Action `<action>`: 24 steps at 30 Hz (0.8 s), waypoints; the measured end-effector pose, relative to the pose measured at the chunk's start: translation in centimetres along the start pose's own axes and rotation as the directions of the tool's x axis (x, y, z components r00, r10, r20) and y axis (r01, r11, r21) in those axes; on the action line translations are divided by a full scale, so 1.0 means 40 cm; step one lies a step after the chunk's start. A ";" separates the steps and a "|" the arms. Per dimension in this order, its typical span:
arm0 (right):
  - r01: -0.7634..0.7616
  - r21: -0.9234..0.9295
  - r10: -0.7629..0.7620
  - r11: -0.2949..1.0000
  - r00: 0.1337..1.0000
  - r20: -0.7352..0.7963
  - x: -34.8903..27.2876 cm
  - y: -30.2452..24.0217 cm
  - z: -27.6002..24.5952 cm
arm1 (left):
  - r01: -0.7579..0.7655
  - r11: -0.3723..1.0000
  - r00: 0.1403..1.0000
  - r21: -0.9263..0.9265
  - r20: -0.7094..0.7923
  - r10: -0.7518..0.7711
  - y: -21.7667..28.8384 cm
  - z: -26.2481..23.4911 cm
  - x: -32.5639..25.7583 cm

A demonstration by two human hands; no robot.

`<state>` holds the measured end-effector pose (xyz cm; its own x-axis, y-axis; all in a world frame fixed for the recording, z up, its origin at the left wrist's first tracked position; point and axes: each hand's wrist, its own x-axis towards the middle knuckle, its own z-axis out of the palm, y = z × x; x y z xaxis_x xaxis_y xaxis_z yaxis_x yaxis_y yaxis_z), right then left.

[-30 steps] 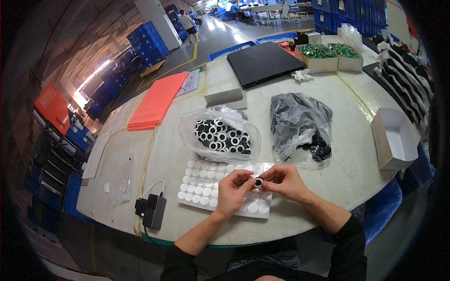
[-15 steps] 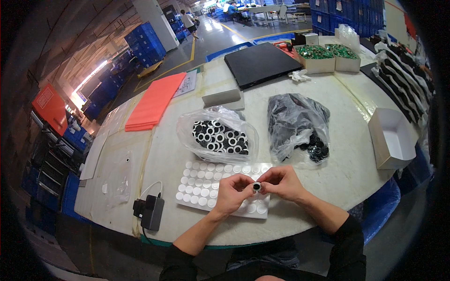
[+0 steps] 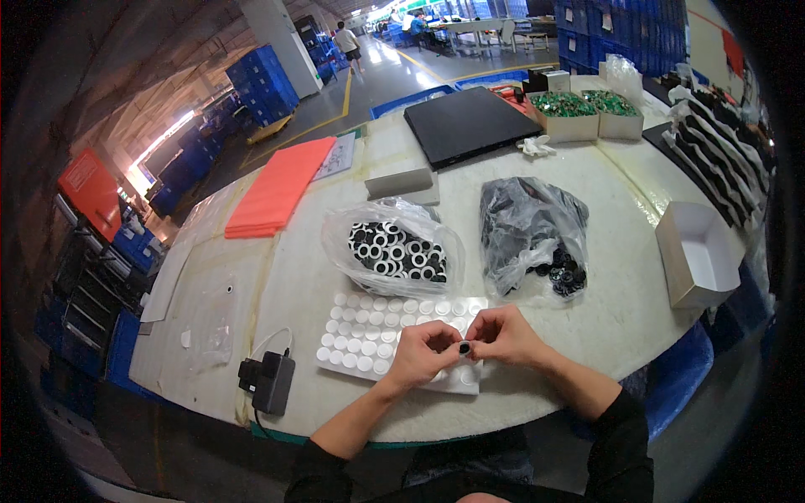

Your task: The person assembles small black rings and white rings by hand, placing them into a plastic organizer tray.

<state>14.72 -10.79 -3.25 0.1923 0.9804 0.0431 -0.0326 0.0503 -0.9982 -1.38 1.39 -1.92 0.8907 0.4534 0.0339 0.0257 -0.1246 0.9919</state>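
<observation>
Round white discs (image 3: 354, 345) sit in rows on a white rectangular board (image 3: 459, 387); behind it lies a clear plastic bag (image 3: 337, 230) of black-and-white rings (image 3: 396, 252), right of that a translucent plastic bag (image 3: 513, 210) of round black parts (image 3: 568, 278), left of the board a black block-shaped adapter (image 3: 274, 384).

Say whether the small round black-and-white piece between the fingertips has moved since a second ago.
Yes, the piece moved toward the near edge of the white rectangular tray.

Soft, even light covered the desk (image 3: 625, 277), and glare showed on the far floor (image 3: 383, 55). Fisheye distortion bowed the desk's edges; the corners were black.
</observation>
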 end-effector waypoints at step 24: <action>0.265 -0.312 -0.277 0.913 0.961 0.003 -0.010 -0.030 0.013 | -0.106 0.973 0.991 0.206 0.100 0.087 0.016 0.001 -0.008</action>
<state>14.19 -11.12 -2.06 0.1905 0.9286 0.3185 0.3269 0.2459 -0.9125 -1.61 1.12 -1.29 0.9305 0.3501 0.1076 0.0239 -0.3512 0.9360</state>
